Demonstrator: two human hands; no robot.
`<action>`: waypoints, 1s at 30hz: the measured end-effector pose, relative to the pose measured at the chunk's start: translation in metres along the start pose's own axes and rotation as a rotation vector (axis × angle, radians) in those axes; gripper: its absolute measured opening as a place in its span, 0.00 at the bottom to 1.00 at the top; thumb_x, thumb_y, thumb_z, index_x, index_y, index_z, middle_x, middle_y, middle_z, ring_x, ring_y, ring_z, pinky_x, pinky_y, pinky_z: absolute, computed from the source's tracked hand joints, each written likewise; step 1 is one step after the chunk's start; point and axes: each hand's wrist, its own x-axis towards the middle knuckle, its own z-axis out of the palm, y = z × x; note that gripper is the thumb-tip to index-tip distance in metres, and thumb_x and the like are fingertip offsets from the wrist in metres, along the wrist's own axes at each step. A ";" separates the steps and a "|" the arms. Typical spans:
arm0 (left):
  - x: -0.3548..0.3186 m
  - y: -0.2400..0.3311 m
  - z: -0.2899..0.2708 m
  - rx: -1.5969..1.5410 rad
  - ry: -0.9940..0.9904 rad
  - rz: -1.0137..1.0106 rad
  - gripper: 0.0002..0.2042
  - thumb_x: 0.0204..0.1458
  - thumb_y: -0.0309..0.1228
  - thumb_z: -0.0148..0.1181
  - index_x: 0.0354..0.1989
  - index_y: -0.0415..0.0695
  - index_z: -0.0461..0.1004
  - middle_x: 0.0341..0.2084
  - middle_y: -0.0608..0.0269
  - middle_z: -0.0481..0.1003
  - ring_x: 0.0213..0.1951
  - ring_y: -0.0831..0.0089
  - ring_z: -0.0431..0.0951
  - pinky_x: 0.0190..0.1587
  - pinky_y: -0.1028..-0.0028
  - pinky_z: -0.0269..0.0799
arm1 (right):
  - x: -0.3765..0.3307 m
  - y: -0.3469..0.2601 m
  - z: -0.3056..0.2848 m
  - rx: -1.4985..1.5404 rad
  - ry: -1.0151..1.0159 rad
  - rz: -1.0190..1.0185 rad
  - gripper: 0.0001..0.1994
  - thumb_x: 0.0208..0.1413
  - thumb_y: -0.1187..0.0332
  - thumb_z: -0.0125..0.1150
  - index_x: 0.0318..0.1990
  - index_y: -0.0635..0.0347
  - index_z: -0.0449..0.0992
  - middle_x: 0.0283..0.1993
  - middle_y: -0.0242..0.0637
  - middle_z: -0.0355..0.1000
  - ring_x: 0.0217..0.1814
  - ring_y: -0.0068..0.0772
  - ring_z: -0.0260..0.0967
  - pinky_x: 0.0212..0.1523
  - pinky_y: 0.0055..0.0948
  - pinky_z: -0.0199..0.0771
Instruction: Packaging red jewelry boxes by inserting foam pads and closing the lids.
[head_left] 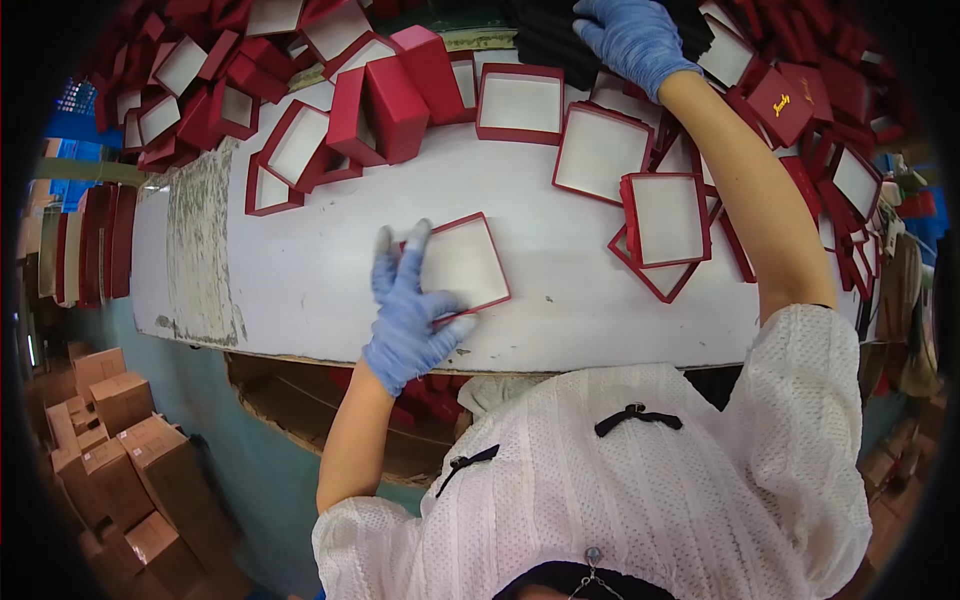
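On the white table, my left hand (410,325) in a blue glove grips the left side of a shallow square red box (465,262) with a white inside. The box sits tilted a little, its open side up. Far to the right, my outstretched right hand (635,42), also gloved in blue, lies over a pile of flat black pieces (555,40). Its fingers are spread toward the left across the pile, and I see nothing held in them. The picture's top rim cuts off part of this hand.
Red box parts crowd the table's far edge; nearer ones include an open box (520,103) and a stacked box (668,220) below my right forearm. Heaps of red boxes (235,105) stand at the far left. Brown cartons (150,460) are on the floor left of the table (300,325).
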 end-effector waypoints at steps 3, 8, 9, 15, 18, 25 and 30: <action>0.015 -0.007 0.011 -0.242 -0.013 -0.019 0.21 0.29 0.39 0.70 0.33 0.44 0.75 0.57 0.44 0.55 0.58 0.46 0.54 0.58 0.58 0.54 | -0.003 0.008 0.003 0.060 0.269 -0.054 0.12 0.48 0.59 0.51 0.30 0.56 0.76 0.32 0.38 0.71 0.41 0.41 0.68 0.41 0.38 0.67; 0.019 -0.015 0.045 -0.379 0.263 -0.117 0.57 0.21 0.47 0.74 0.62 0.40 0.44 0.54 0.45 0.58 0.55 0.53 0.60 0.57 0.62 0.56 | -0.107 -0.051 -0.002 0.158 -0.013 -0.731 0.08 0.42 0.65 0.56 0.32 0.52 0.73 0.30 0.35 0.66 0.33 0.34 0.66 0.30 0.34 0.67; 0.026 -0.014 0.050 -0.427 0.283 -0.142 0.60 0.19 0.52 0.74 0.62 0.39 0.44 0.54 0.44 0.57 0.55 0.52 0.59 0.57 0.63 0.56 | -0.125 -0.061 0.006 0.283 -0.186 -0.791 0.05 0.43 0.66 0.56 0.30 0.52 0.72 0.23 0.34 0.64 0.27 0.34 0.67 0.28 0.33 0.67; 0.032 -0.012 0.044 -0.292 0.193 0.157 0.49 0.35 0.59 0.60 0.62 0.44 0.47 0.59 0.41 0.52 0.57 0.46 0.56 0.58 0.55 0.50 | -0.140 -0.067 0.015 0.473 -0.342 -0.852 0.14 0.44 0.64 0.55 0.41 0.54 0.74 0.35 0.37 0.68 0.39 0.37 0.66 0.39 0.34 0.67; 0.019 -0.014 0.025 0.044 0.001 0.171 0.25 0.46 0.51 0.52 0.55 0.67 0.64 0.62 0.52 0.50 0.57 0.39 0.50 0.57 0.45 0.43 | -0.129 -0.045 0.002 0.221 -0.324 -0.370 0.18 0.51 0.53 0.52 0.43 0.55 0.71 0.36 0.38 0.68 0.40 0.39 0.67 0.40 0.35 0.67; 0.017 -0.008 -0.013 0.227 -0.356 0.237 0.26 0.47 0.47 0.54 0.56 0.59 0.64 0.61 0.55 0.55 0.58 0.40 0.51 0.59 0.48 0.42 | -0.114 -0.031 -0.004 0.417 -0.158 -0.222 0.15 0.48 0.57 0.58 0.38 0.58 0.70 0.35 0.40 0.68 0.39 0.41 0.67 0.43 0.34 0.68; 0.005 -0.032 0.031 -0.472 0.099 0.182 0.47 0.36 0.35 0.67 0.64 0.59 0.40 0.63 0.49 0.44 0.59 0.47 0.54 0.57 0.53 0.55 | -0.106 -0.057 0.000 1.367 -0.426 0.145 0.14 0.53 0.62 0.53 0.42 0.61 0.70 0.36 0.37 0.70 0.40 0.23 0.66 0.43 0.24 0.66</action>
